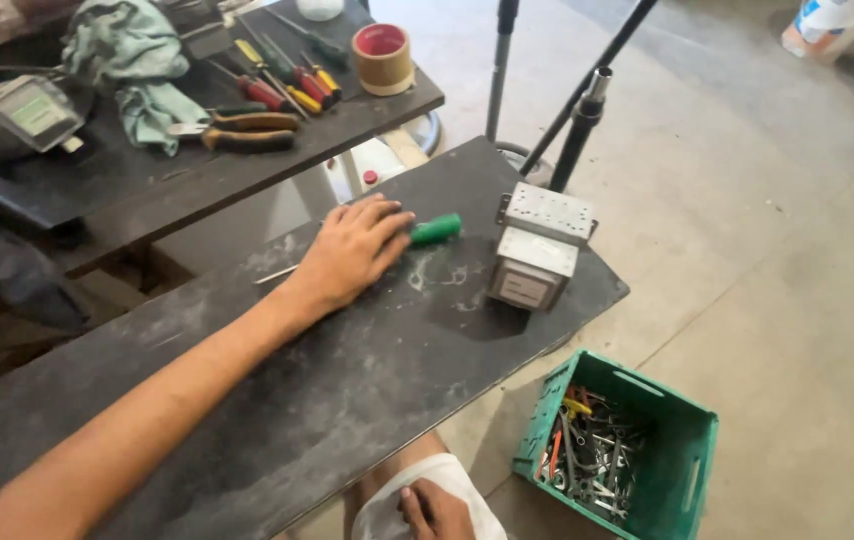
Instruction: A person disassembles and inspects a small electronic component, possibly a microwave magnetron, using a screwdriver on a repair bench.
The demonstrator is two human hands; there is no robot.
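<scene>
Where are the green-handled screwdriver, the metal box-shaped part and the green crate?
green-handled screwdriver (435,230), head view, on the exposed handle end.
metal box-shaped part (539,245), head view, on its front face.
green crate (692,450), head view, on its right wall.

A green-handled screwdriver lies on the dusty black board. At three o'clock of it stands a grey metal box; at five o'clock, a green crate holds silvery wrenches.
</scene>
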